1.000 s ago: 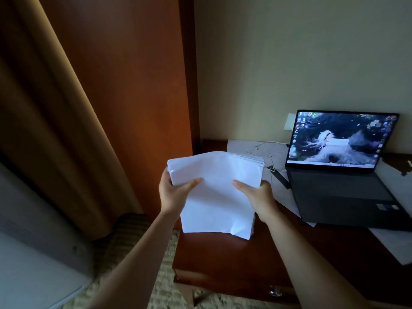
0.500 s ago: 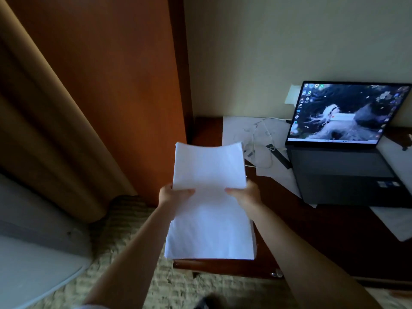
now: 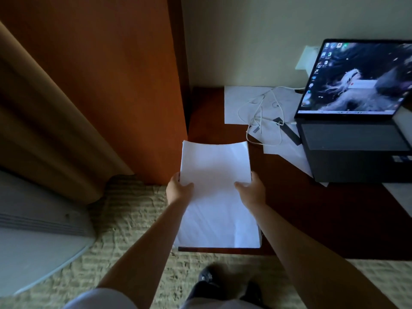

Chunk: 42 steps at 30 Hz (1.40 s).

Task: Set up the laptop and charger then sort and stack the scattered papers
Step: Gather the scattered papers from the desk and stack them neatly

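Seen from my head camera, I hold a stack of white papers (image 3: 215,175) over the near left corner of the dark wooden desk (image 3: 312,219), its long axis running away from me toward the wall. My left hand (image 3: 178,189) grips its left edge and my right hand (image 3: 252,190) its right, thumbs on top. Beyond, loose sheets (image 3: 240,103) and a white charger cable (image 3: 260,114) lie beside the open laptop (image 3: 354,139), its screen lit.

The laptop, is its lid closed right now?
No, the laptop stands open on the desk with its screen lit.
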### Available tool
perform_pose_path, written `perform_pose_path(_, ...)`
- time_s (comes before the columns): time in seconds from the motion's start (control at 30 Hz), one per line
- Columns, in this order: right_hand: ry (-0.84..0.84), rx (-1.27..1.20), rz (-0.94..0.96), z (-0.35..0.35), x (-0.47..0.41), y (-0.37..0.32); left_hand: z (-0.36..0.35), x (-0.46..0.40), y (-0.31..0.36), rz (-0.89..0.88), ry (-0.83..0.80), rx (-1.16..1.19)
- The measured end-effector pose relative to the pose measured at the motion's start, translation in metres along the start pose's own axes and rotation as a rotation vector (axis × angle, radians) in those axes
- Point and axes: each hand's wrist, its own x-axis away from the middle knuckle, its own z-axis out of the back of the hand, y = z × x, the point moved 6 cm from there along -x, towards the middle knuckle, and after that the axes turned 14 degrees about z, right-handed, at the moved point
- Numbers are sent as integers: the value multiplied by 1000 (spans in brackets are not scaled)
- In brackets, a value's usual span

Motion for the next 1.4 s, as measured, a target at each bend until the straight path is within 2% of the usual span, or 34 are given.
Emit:
perform_pose_path(0.1, 26, 277, 50, 8, 3, -10, -2, -2, -1, -50, 38, -116)
perform_pose_path(0.17, 70, 352, 74, 14, 5, -18, -3, 0, -2, -41, 32, -168)
perform_pose_path(0.3, 6, 323, 157, 11, -5, -35, -5, -1, 4, -2, -46, -173)
perform_pose_path(0.37, -19, 295, 187, 10, -14, -46, -3, 0, 14, -4, -5, -202)
perform_pose_path(0.5, -74, 142, 214, 7, -44, -65, -6, 2, 63, -228, 105, -266)
perform_pose_path(0.6, -97, 82, 228, 4, -76, -74, -29, -11, 103, -326, 11, -241)
perform_pose_path(0.8, -63, -26, 206, -6, -149, -81, -100, -54, 172, -120, -287, -206)
perform_pose_path(0.9, -42, -118, 128, -12, -175, -74, -126, -87, 191, 15, -280, -47)
perform_pose_path(1.0, 14, -221, 84, -15, -187, -62, -149, -99, 208, 167, -338, 151)
perform_pose_path(1.1, 69, -258, 66, -10, -192, -54, -164, -108, 225, 239, -322, 90)
perform_pose_path(1.17, 80, -226, 79, -6, -193, -54, -169, -109, 233, 219, -295, -45)
perform_pose_path(1.27, 99, -94, 165, 0, -192, -62, -165, -104, 244, 56, -230, -128)
perform_pose_path(1.33, 100, 105, 230, 3, -192, -67, -142, -95, 251, -15, -133, 60)
perform_pose_path(1.4, 54, 261, 245, 2, -190, -72, -117, -81, 249, -11, -148, 336)
